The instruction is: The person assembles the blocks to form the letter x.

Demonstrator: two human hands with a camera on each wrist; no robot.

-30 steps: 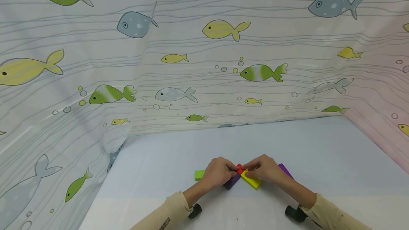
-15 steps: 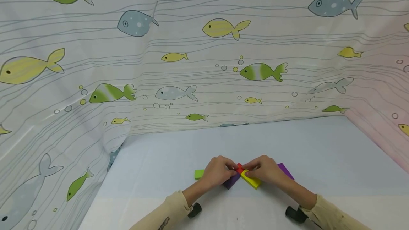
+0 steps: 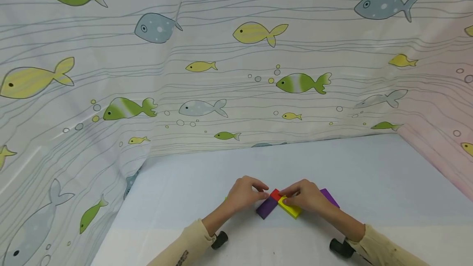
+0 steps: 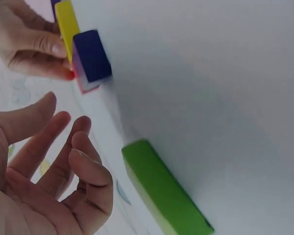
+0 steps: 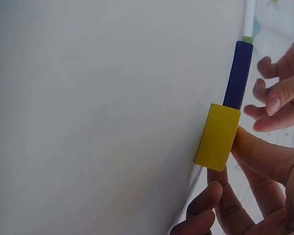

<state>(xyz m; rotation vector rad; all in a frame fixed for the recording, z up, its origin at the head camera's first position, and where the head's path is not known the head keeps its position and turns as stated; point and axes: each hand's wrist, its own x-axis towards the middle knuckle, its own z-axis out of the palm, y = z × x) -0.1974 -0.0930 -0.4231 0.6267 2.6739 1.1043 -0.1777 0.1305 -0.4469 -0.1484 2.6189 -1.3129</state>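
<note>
My right hand (image 3: 306, 196) pinches a yellow block (image 3: 292, 210) between thumb and fingers, the index fingertip right beside a small red block (image 3: 275, 195). A dark purple block (image 3: 267, 207) slants down to the left from the red one, its end meeting the yellow block's corner. Just left of them my left hand (image 3: 243, 194) hovers with nothing in it, thumb apart from loosely bent fingers. The left wrist view shows a green block (image 4: 161, 188) lying close to that hand; in the head view the hand hides nearly all of it.
A brighter purple block (image 3: 329, 198) lies behind the right wrist. Dark wrist-worn cameras (image 3: 341, 248) hang under both sleeves. The pale table (image 3: 192, 175) ends at a fish-patterned curtain (image 3: 207, 85) at the back and sides.
My left hand has let go of the dark purple block and moved left, uncovering more of it and covering the green block. The right hand stays in place on the yellow block.
</note>
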